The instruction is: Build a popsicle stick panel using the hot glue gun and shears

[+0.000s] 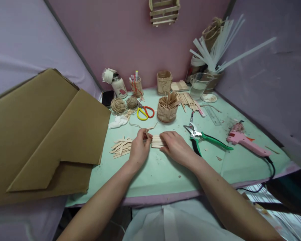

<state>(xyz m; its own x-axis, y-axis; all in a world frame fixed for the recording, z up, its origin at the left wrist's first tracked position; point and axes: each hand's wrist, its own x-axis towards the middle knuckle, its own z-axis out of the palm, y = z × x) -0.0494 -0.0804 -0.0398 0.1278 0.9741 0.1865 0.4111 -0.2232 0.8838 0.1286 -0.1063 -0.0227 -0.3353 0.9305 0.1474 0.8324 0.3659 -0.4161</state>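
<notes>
A small row of wooden craft sticks (pixel 157 142) lies side by side on the table in front of me. My right hand (pixel 177 146) rests over its right end, fingers bent and holding it down. At its left end is my left hand (pixel 139 146), with thumb and fingers pinched together. Whatever those fingertips hold is too small and hidden to make out. Left of that hand sits a loose pile of craft sticks (pixel 120 147), partly covered by it. A thin piece of twine (pixel 137 126) lies just beyond the fingers.
Green-handled pruning shears (pixel 196 134) and a pink glue gun (pixel 248 142) with its cord lie to the right. Scissors (pixel 145 112), twine balls (pixel 118 105) and a stick-filled holder (pixel 167 110) stand behind my hands. Large cardboard (pixel 65 124) covers the left side. A water cup (pixel 198 86) stands back right.
</notes>
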